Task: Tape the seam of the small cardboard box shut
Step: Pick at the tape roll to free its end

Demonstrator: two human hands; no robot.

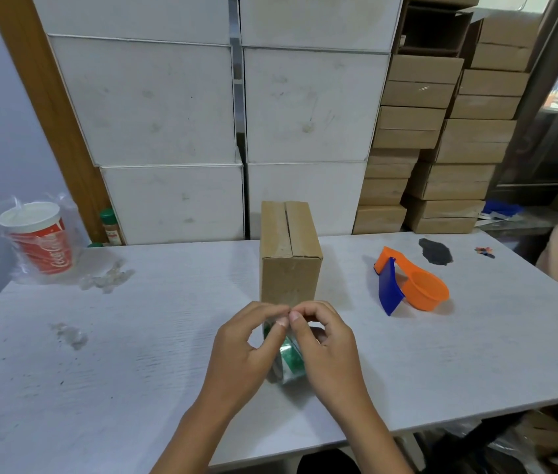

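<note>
left hand (pixel 243 350) + right hand (pixel 325 347) pinched tape roll (pixel 287 357), fingers curled tight on it; box (pixel 289 254) stood just behind, seam untaped; orange dispenser (pixel 414 285) idle right

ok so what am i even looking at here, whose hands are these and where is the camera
The camera sits on a person's head, looking forward and down, so these are that person's own bare hands. The left hand and right hand together hold a roll of clear tape with green print, fingertips pinched at its top as if picking at the tape's end. Behind it on the white table stands the small brown cardboard box, its top seam untaped. To the right lies an orange and blue plastic tape dispenser; far left stands a red paper cup.
</note>
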